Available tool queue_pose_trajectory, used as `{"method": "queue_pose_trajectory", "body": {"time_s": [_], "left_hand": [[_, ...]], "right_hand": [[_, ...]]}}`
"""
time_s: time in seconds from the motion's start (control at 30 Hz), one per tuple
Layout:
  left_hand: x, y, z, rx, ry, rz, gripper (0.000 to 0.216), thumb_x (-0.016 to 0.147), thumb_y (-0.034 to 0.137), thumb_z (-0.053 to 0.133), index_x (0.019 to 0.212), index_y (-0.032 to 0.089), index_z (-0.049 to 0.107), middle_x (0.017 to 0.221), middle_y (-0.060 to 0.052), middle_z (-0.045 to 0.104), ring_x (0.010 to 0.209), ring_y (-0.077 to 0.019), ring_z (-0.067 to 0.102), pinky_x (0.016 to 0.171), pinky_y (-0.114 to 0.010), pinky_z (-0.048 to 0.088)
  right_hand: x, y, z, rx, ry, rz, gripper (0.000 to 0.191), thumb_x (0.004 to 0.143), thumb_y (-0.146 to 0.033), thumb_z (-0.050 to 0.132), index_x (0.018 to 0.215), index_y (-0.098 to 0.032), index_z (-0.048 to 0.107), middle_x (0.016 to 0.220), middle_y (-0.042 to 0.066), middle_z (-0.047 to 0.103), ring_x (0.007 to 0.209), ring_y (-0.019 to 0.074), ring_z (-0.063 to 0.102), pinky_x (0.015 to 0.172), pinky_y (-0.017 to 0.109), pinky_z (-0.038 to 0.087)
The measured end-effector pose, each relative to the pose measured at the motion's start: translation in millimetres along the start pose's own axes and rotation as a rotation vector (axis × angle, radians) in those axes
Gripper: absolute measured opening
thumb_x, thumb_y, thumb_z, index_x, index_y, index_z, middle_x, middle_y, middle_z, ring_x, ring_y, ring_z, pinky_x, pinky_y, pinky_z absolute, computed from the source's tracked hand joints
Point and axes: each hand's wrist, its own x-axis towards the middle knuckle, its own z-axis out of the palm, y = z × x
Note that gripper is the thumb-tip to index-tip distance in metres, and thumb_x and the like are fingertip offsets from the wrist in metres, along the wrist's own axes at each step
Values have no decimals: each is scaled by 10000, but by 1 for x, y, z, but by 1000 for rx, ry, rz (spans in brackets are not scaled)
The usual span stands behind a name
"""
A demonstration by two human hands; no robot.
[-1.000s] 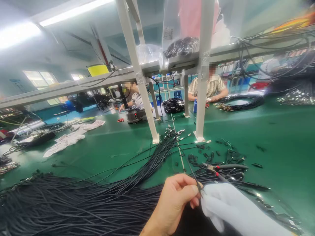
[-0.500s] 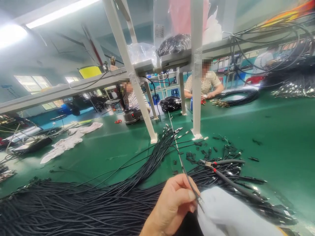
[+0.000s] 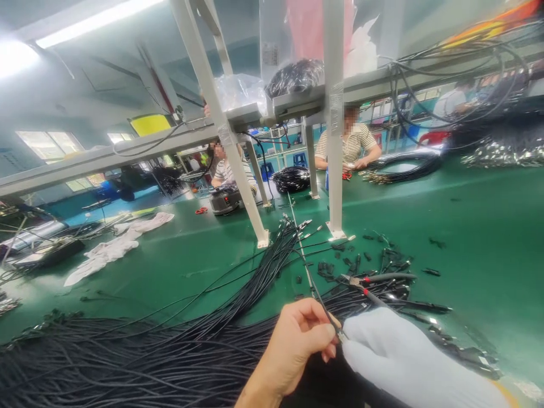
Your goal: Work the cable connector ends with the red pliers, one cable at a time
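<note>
My bare left hand (image 3: 297,343) pinches a thin black cable (image 3: 322,306) close to its metal-tipped end. Against that same end, my right hand (image 3: 393,345), in a white glove, has its fingers closed; they cover most of the connector. Just beyond the glove lie cutting pliers (image 3: 361,280) with dark handles and red collars, resting on black cable ends. Small black plastic pieces (image 3: 327,269) are scattered past the pliers. A thick bundle of black cables (image 3: 259,277) runs from the left foreground toward the middle of the green table.
White shelf legs (image 3: 335,170) stand on the green table (image 3: 480,226). A white cloth (image 3: 106,249) lies at left. Cable coils (image 3: 403,167) sit at the far side, where two people in striped shirts work. More cables hang from the shelf at upper right.
The view has shifted slightly. My gloved right hand has turned and closed in around the cable end, now covering part of the pliers' handles. My left hand keeps its pinch.
</note>
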Motion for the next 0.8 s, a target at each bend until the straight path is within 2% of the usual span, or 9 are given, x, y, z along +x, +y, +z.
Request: {"method": "queue_pose_trajectory", "body": {"time_s": [0.2, 0.3, 0.4, 0.47, 0.53, 0.63, 0.73, 0.8], "left_hand": [[0, 1, 1, 32, -19, -14, 131, 616, 182, 699, 658, 144, 580, 564, 17, 585, 449, -65, 477, 460, -190, 364], [2, 0, 1, 54, 7, -23, 101, 585, 162, 655, 645, 147, 575, 556, 34, 546, 460, -61, 453, 464, -187, 332], [5, -2, 3, 93, 42, 3, 86, 576, 153, 626, 646, 150, 576, 559, 45, 522, 473, -61, 433, 482, -192, 331], [5, -4, 5, 119, 62, 12, 88, 600, 172, 638, 644, 158, 563, 563, 46, 521, 480, -64, 424, 488, -196, 333], [5, -6, 6, 147, 101, 14, 164, 643, 225, 681, 624, 172, 527, 545, 57, 492, 474, -60, 394, 474, -192, 308], [5, -6, 8, 203, 146, -12, 320, 696, 384, 745, 625, 177, 512, 516, 64, 472, 442, -52, 368, 444, -191, 258], [5, -5, 8, 173, 138, -45, 442, 738, 574, 694, 679, 154, 571, 527, 29, 529, 427, -66, 416, 430, -202, 269], [5, -3, 7, 141, 154, -25, 489, 768, 630, 643, 695, 150, 577, 535, 22, 539, 431, -70, 428, 431, -203, 276]], "right_hand": [[0, 2, 6, -249, 5, 4, 255, 797, -214, 453, 546, -202, 413, 531, -40, 471, 509, 90, 375, 501, 254, 221], [0, 5, 13, -548, 121, -30, 218, 753, -229, 511, 543, -209, 459, 527, -9, 511, 494, 109, 368, 497, 290, 175], [1, 10, 20, -842, 266, -157, 144, 647, -180, 567, 529, -222, 497, 521, 24, 548, 481, 136, 395, 499, 337, 120], [2, 11, 24, -940, 312, -235, 139, 614, -155, 572, 520, -228, 501, 507, 32, 554, 467, 150, 426, 495, 354, 103], [3, 10, 26, -975, 311, -242, 144, 626, -160, 567, 519, -231, 502, 494, 35, 559, 447, 155, 440, 488, 363, 97], [4, 7, 25, -938, 249, -133, 156, 689, -182, 538, 543, -224, 504, 530, 44, 594, 460, 154, 458, 492, 353, 121], [3, 6, 18, -739, 132, 5, 215, 807, -236, 451, 594, -218, 475, 604, 22, 607, 537, 140, 475, 522, 308, 199], [2, 6, 14, -596, 55, 72, 268, 860, -281, 391, 602, -212, 406, 611, -3, 554, 565, 125, 450, 539, 282, 230]]}}
